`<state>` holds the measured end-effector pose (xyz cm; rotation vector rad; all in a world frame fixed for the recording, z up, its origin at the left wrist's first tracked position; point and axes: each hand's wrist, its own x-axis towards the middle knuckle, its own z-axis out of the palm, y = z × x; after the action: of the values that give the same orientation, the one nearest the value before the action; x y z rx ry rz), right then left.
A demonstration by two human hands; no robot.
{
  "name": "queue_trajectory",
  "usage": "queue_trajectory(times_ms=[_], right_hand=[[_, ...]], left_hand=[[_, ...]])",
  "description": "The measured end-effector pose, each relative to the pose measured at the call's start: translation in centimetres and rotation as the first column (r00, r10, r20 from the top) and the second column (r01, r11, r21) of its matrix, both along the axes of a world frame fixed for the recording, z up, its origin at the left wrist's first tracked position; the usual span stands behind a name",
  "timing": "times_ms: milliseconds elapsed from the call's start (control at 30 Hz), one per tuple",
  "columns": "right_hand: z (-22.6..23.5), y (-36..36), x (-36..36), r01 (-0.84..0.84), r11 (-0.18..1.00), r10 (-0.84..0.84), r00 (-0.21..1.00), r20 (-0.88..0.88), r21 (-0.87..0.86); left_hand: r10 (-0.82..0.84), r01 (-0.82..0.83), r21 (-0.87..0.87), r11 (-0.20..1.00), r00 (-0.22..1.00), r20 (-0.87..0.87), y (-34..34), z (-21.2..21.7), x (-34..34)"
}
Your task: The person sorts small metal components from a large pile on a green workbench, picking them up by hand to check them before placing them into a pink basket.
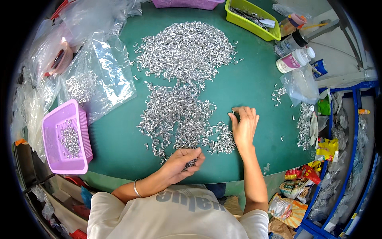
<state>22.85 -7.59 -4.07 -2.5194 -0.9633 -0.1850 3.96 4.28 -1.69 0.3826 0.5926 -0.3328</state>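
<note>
"Head view: how did the hands stand?"

"The left hand (181, 163) was curled around a clutch of metal bits (190, 164). The right hand (245, 125) was narrow, thumb and forefinger tips close over the table (266, 87); whether they met, or pinched a bit, could not be told."

"And beyond them?"

"A cluster (223, 139) of bits lay between the hands, beside the middle heap (175, 111). The large heap (187, 47) lay farther off; at left, the lilac basket (83, 131) held more."

"How was such handling best done?"

"Probably with the left hand cupped snugly against spills, and the right lifting few at once from the cluster's edge, since curved bits seemed apt to interlock."
</note>
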Motion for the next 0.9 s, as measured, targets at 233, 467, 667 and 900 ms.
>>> queue_trajectory(times_ms=[233, 467, 667, 900], right_hand=[[-0.2, -2.7, -0.6, 0.226, 0.872, 0.01, 0.879, -0.477, 0.435], [4.0, -6.8, -4.3, 0.419, 0.618, 0.492, 0.454, -0.743, 0.665], [5.0, -10.9, -7.7, 0.447, 0.444, 0.768, 0.256, -0.587, 0.776], [5.7, -12.0, -9.7, 0.432, 0.384, 0.818, 0.252, -0.518, 0.816]], left_hand=[[0.074, -0.082, 0.138, 0.987, 0.995, 0.065, -2.8, 1.0, 0.5], [0.231, -0.28, 0.481, 0.831, 0.96, 0.159, -7.6, 3.5, 1.2], [0.185, -0.347, 0.741, 0.575, 0.937, 0.296, -11.9, 6.6, 0.7], [0.168, -0.412, 0.862, 0.294, 0.91, 0.378, -13.9, 7.5, -0.8]])
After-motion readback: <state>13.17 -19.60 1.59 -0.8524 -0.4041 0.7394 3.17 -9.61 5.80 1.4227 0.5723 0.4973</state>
